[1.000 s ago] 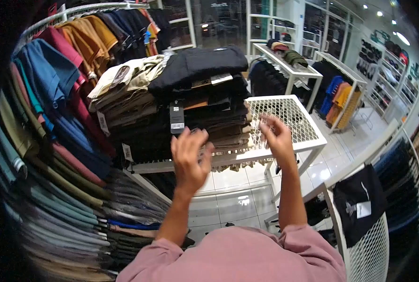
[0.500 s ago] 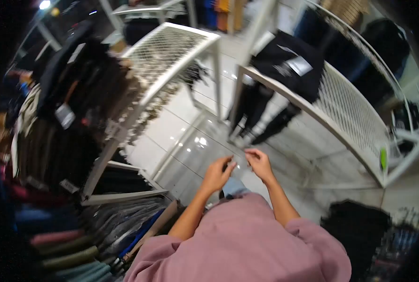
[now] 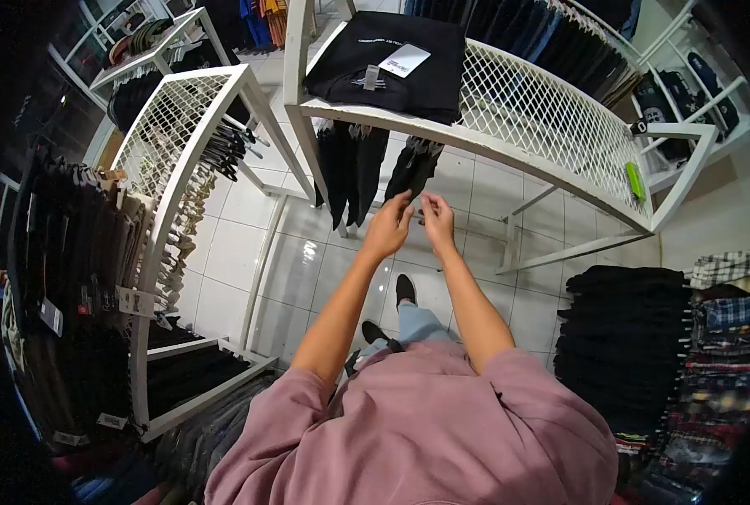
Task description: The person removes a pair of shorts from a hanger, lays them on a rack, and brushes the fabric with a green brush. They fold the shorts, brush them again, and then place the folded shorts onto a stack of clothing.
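My left hand [image 3: 389,225] is raised in front of my body, its fingers loosely extended and the thumb a little apart, with nothing seen in it. Close beside it, my right hand [image 3: 436,225] has its fingers bent toward the left one, and no object shows there either. Beyond both hands, dark garments [image 3: 354,172] hang under a white mesh-topped rack [image 3: 543,93]. On that rack lies a folded black T-shirt [image 3: 408,88] with a white tag [image 3: 404,60]. Neither hand touches the rack or the shirt.
A green object [image 3: 635,181] sits on the mesh at the right. Another white mesh rack [image 3: 173,105] stands left, beside hanging brown and black clothes [image 3: 97,244]. Black folded clothes [image 3: 619,337] and plaid shirts [image 3: 733,316] are stacked at right. Tiled floor [image 3: 295,261] lies below.
My view has turned and come closer to the rack with the black T-shirt, which now stands straight ahead. Both hands have reached farther forward, still empty and close together.
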`<move>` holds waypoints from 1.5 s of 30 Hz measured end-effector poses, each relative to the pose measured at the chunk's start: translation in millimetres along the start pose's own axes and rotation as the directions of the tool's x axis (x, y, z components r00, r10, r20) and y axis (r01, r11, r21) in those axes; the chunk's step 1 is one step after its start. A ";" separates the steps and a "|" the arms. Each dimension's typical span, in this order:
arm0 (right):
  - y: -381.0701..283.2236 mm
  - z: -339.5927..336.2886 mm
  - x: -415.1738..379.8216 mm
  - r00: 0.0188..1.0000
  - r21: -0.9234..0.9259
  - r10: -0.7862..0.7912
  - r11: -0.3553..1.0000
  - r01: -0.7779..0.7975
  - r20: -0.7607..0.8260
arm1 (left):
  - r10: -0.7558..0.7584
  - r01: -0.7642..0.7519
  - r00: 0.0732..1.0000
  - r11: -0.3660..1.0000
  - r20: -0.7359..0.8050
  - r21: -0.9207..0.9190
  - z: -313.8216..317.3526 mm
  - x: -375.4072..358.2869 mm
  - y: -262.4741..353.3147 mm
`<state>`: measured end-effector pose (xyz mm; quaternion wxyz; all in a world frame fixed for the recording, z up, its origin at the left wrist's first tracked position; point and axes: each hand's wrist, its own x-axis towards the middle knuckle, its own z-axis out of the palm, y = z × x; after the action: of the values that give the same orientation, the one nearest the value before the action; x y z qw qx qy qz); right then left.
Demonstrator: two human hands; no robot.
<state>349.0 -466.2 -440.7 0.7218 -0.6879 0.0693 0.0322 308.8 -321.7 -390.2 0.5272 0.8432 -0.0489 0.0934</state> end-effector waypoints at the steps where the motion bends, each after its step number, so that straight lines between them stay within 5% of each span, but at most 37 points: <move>1: 3.1 4.8 15.9 0.994 -0.035 -0.104 0.994 0.103 -0.023 | -0.023 0.023 0.999 1.000 0.030 -0.009 1.7 15.4 -0.4; 3: 6.7 13.2 34.4 0.980 -0.066 -0.194 0.980 0.190 -0.055 | -0.052 0.053 0.996 0.999 0.076 -0.012 11.1 36.8 -12.7; 5: -5.7 23.0 44.5 0.982 -0.016 -0.144 0.990 0.143 -0.121 | 0.048 -0.049 0.998 0.999 0.036 0.006 31.5 53.1 -44.9; 7: -9.7 24.5 57.6 0.990 0.129 -0.051 0.989 0.068 -0.131 | -0.054 0.053 0.995 0.999 0.089 0.012 40.3 63.0 -50.9; 10: -25.9 22.7 72.4 0.988 0.234 -0.125 0.962 0.142 -0.087 | -0.057 0.077 0.992 0.980 0.112 -0.182 54.4 75.4 -61.2; 18: -36.2 6.4 99.7 0.979 0.192 -0.110 0.971 0.143 -0.170 | -0.065 0.114 0.984 0.943 0.164 -0.311 76.5 85.4 -55.0; 23: -29.8 -7.2 112.7 0.980 0.184 -0.168 0.965 0.185 -0.106 | -0.153 0.219 0.953 0.945 0.261 -0.244 78.0 92.1 -40.9; 25: -30.7 -15.8 115.9 0.990 0.220 -0.120 0.966 0.134 -0.077 | -0.096 0.131 0.968 0.981 0.231 -0.140 80.9 93.8 -43.6; 28: -33.3 -29.0 117.8 0.995 0.419 -0.012 0.907 -0.029 0.096 | -0.044 0.176 0.959 0.864 0.279 -0.471 89.4 99.1 -46.7; 31: -37.2 -32.0 110.4 0.993 0.575 -0.104 0.817 0.052 0.058 | -0.018 0.152 0.953 0.892 0.301 -0.426 89.4 98.9 -38.1; 35: -47.5 -50.6 92.4 0.981 0.545 -0.137 0.838 0.041 0.137 | 0.001 0.149 0.964 0.825 0.265 -0.545 88.4 88.0 -8.3; 38: -59.2 -57.3 86.4 0.978 0.524 -0.176 0.847 0.091 0.114 | -0.109 0.313 0.934 0.708 0.340 -0.634 85.9 86.9 12.9; 41: -68.6 -66.6 82.5 0.978 0.507 -0.177 0.856 0.099 0.108 | -0.060 0.263 0.953 0.646 0.296 -0.716 89.2 90.0 17.1; 45: -61.0 -73.7 76.1 0.979 0.518 -0.162 0.852 0.073 0.127 | -0.075 0.274 0.949 0.675 0.306 -0.685 90.7 84.8 10.8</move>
<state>428.8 -546.6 -394.6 0.8819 -0.4700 -0.0272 0.0255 399.4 -406.6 -401.6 0.8104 0.5747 -0.0668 -0.0924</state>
